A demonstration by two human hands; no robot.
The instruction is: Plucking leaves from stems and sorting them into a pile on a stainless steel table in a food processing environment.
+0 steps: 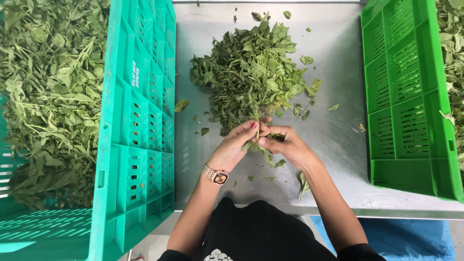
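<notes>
Sprig (263,145) of leafy green herb, held between both hands just above the steel desk (333,145), at the near edge of a loose leaf pile (253,72). The left hand (237,142) pinches the stem near its top with fingertips closed on it; a watch (217,176) sits on that wrist. The right hand (285,145) is also closed on the sprig, thumb and fingers gripping lower down, with a few leaves showing between the fingers. The two hands touch at the fingertips.

On the person's left stands a teal crate (140,121), tilted, full of long stemmed greens (48,96). On the right stands a green crate (411,96) — it too holds greens (452,48), only partly in view. Stray leaves lie scattered on the desk around the hands and near the front edge.

Judging from the grip, the work in hand is stripping leaves off a stem. To do it well, one hand would best hold the stem firmly near the tip while the other slides along it with light, even pressure — too hard a pull could snap the stem or bruise the leaves. Keeping the hands low and close to the pile would help the leaves land on it rather than scatter toward the desk's edge.
</notes>
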